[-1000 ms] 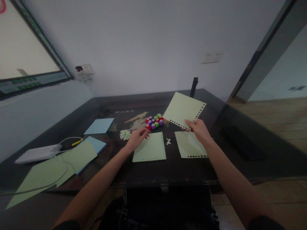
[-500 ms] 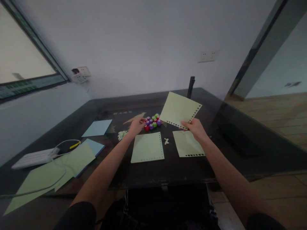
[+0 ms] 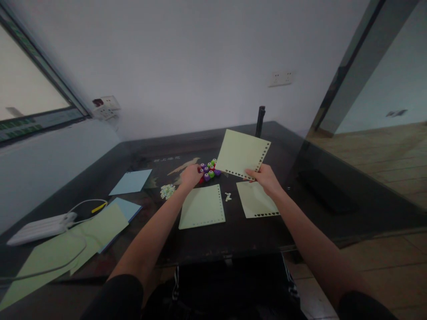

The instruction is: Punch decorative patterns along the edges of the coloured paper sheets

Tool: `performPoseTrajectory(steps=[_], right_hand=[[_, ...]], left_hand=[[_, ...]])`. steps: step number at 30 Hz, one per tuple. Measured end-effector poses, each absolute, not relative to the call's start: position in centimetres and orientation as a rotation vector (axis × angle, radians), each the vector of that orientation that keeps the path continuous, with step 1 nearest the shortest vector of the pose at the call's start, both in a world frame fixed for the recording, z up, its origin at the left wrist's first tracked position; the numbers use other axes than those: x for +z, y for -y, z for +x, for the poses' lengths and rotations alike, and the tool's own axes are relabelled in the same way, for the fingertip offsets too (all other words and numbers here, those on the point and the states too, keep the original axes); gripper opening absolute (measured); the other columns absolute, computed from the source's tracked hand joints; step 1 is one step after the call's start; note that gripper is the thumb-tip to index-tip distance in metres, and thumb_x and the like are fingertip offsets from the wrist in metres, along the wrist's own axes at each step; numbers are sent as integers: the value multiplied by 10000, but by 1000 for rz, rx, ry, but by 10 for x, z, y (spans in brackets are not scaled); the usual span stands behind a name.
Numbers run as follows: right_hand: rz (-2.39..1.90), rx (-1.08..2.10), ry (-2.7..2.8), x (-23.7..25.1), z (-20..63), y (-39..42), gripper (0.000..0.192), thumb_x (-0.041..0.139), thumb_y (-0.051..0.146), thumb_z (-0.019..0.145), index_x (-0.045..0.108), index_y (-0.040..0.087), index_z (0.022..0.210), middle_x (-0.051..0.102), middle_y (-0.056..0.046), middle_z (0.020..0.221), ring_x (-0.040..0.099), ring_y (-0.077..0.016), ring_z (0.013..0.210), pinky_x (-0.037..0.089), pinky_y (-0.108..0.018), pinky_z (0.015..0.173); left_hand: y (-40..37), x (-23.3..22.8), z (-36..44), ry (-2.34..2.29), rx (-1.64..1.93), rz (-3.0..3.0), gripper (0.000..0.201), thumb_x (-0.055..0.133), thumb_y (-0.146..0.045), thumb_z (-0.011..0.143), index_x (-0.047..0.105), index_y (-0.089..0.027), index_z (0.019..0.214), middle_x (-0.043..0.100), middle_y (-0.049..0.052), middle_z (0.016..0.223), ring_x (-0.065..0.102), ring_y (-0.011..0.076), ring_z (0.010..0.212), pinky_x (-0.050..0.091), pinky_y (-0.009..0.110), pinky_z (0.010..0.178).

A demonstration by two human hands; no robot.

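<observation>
Pale green sheet (image 3: 240,152), punched with small holes along two edges, is held up above the dark table (image 3: 267,231) by the right hand (image 3: 263,178), which pinches its lower corner. Two more edge-punched sheets lie flat, one below the left hand (image 3: 202,207) and one under the right (image 3: 256,201), so some borders look finished. The left hand (image 3: 190,175) reaches among the cluster of small coloured punches (image 3: 208,171); whether it grips one I cannot tell. Paper scraps (image 3: 167,191) lie just left of it.
</observation>
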State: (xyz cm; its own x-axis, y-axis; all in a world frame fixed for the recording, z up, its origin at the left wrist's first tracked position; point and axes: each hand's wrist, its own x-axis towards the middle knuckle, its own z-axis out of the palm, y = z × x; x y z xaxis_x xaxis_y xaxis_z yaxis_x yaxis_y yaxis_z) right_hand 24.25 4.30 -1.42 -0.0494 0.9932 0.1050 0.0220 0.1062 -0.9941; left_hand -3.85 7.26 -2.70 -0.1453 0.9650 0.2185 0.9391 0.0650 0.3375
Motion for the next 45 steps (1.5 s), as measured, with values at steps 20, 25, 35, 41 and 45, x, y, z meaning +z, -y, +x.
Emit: performPoseTrajectory(steps=[20, 25, 35, 41, 45], right_hand=[[-1032, 1234, 1229, -15, 237, -38, 267, 687, 264, 672, 621, 122, 889, 708, -104, 859, 655, -167, 562, 481, -236, 444], [-1054, 1224, 1238, -14, 237, -37, 257, 699, 256, 666, 645, 118, 875, 718, -111, 865, 669, -182, 597, 493, -237, 452], [-1012, 1150, 1334, -18, 232, -37, 336, 712, 364, 654, 659, 105, 862, 716, -114, 817, 679, -211, 628, 535, -294, 524], [-975, 1181, 1337, -17, 230, -34, 369, 722, 372, 644, 657, 104, 888, 717, -120, 851, 681, -212, 622, 554, -316, 554], [-980, 1193, 1356, -17, 230, -34, 385, 723, 390, 640, 656, 104, 890, 717, -121, 855, 686, -214, 634, 555, -305, 548]], left_hand=[[16, -16, 44, -919, 1385, 945, 406, 738, -275, 686, 601, -197, 1060, 610, 16, 856, 601, 84, 684, 472, 193, 613], [15, -25, 38, -840, 1357, 871, 393, 705, -265, 737, 579, -173, 1098, 646, 74, 978, 648, 134, 776, 509, 281, 754], [16, -19, 40, -791, 1391, 796, 325, 657, -175, 782, 540, -155, 1085, 658, 78, 949, 682, 192, 849, 505, 342, 854], [18, -18, 42, -761, 1358, 765, 256, 650, -151, 783, 547, -121, 1015, 645, 73, 950, 676, 205, 901, 497, 324, 881], [17, -18, 42, -759, 1365, 762, 237, 657, -144, 774, 543, -130, 981, 642, 59, 952, 674, 200, 908, 504, 306, 864]])
